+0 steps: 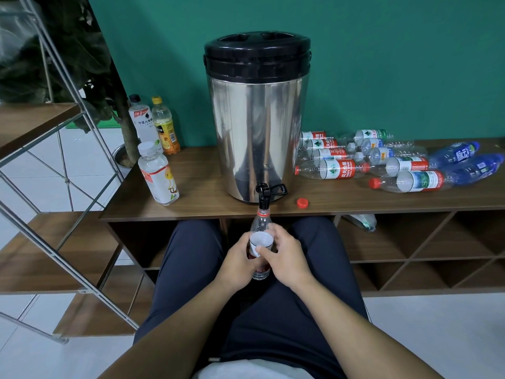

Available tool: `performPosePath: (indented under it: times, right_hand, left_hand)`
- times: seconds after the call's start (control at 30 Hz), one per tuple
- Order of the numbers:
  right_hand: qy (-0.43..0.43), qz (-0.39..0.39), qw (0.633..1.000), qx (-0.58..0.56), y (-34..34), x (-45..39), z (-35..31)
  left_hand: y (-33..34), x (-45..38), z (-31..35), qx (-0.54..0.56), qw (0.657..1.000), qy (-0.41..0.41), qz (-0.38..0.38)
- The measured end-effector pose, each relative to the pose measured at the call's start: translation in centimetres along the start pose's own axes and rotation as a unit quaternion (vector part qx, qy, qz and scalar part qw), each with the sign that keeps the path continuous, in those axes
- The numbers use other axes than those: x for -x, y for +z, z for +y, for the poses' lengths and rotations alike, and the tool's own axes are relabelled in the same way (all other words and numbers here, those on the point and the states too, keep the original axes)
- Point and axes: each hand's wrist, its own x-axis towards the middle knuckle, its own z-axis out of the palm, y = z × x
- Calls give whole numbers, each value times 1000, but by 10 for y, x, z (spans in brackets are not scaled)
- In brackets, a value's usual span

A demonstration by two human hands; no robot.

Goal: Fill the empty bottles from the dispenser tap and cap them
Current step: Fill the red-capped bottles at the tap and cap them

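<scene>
At the far left of the table (191,198) stand three capped bottles (158,173) with liquid in them, well clear of the work.

In the middle, the steel dispenser (257,138) sits near the table's front edge with its black tap (264,194) overhanging. Directly below, the open bottle (261,231) is held upright with its red-ringed neck right at the spout. The left hand (237,258) wraps the bottle's lower body, fingers curled round it; the right hand (284,255) grips the label band from the other side, thumb across the front. Both hands hold the bottle, so neither is on the tap lever. The likely trouble: freeing one hand to work the lever leaves a thin, empty bottle in a single grip, and if the narrow neck tilts or slips off line, water would run down onto the person's lap. Squeezing the soft wall too hard could also push water out once it fills (no level is visible yet).

To the right, near the dispenser's base, lies the loose red cap (302,203), close to the edge; a knock could send it to the floor. Farther right lies a pile of empty bottles (382,162) on their sides, free to roll.
</scene>
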Motion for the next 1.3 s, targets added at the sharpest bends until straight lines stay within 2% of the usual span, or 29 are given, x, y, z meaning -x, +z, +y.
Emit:
performPosePath:
  times: [1.3]
  right_hand:
    - [-11, 13, 1000, 17, -3, 4, -9]
  left_hand:
    - [0, -1, -3, -7, 1000, 9, 2]
